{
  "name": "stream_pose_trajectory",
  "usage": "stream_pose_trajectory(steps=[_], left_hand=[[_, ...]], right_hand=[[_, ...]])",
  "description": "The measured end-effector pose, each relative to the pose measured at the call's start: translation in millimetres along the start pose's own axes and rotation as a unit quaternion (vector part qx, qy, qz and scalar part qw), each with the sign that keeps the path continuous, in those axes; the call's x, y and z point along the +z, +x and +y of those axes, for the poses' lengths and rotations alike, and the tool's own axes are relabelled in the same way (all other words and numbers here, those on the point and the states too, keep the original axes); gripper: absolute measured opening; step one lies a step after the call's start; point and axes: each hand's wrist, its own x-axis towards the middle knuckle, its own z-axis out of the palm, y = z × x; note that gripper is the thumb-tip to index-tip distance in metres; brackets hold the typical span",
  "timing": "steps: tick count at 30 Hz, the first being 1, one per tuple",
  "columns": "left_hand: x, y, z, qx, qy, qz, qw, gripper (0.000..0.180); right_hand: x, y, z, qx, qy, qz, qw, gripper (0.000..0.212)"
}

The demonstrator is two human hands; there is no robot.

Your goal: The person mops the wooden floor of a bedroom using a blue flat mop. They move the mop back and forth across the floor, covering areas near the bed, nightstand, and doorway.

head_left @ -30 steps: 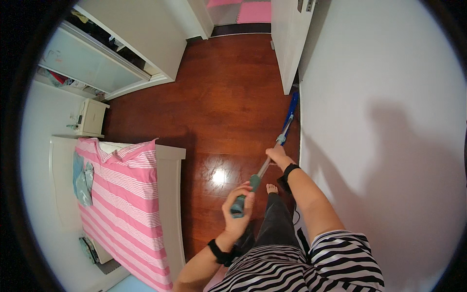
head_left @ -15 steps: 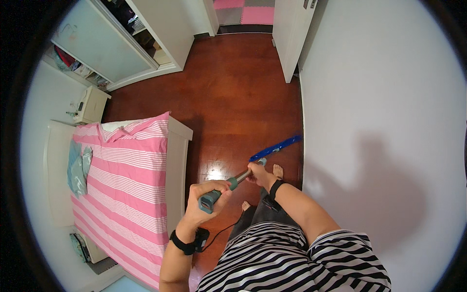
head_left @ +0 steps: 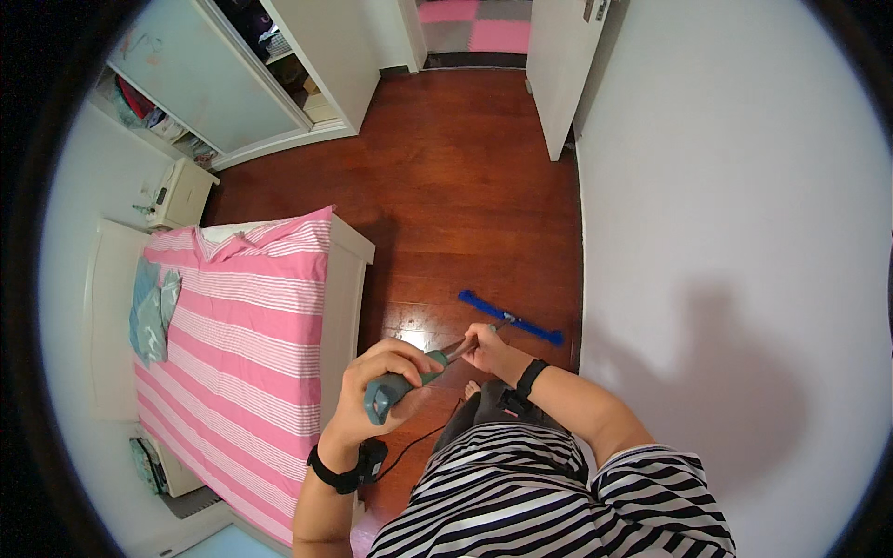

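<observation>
I hold a flat mop with both hands. My left hand is closed around the teal grip at the top of the mop handle. A little lower on the metal pole, my right hand grips it. The blue mop head lies flat on the dark wooden floor, close to the white wall on my right. A black band sits on each wrist. My striped shirt fills the bottom of the view.
A bed with a pink-and-white striped cover and white frame stands to my left. A white nightstand and an open wardrobe are beyond it. A white door stands ajar ahead, with pink floor tiles past it.
The mop head has swung from far ahead along the wall back toward my feet and turned crosswise. The view has turned left, showing more of the bed. Both hands keep their grip.
</observation>
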Motion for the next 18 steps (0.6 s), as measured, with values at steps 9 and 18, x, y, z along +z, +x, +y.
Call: stream_pose_trajectory(steps=[9,18], left_hand=[[52,38,-25,0.017,0.014,-0.050,0.999,0.022],[125,90,-107,-0.053,-0.025,0.078,0.995,0.019]], right_hand=[[1,-13,-86,-0.150,0.158,0.049,0.975,0.014],[-54,49,-184,-0.195,0.216,0.016,0.957,0.017]])
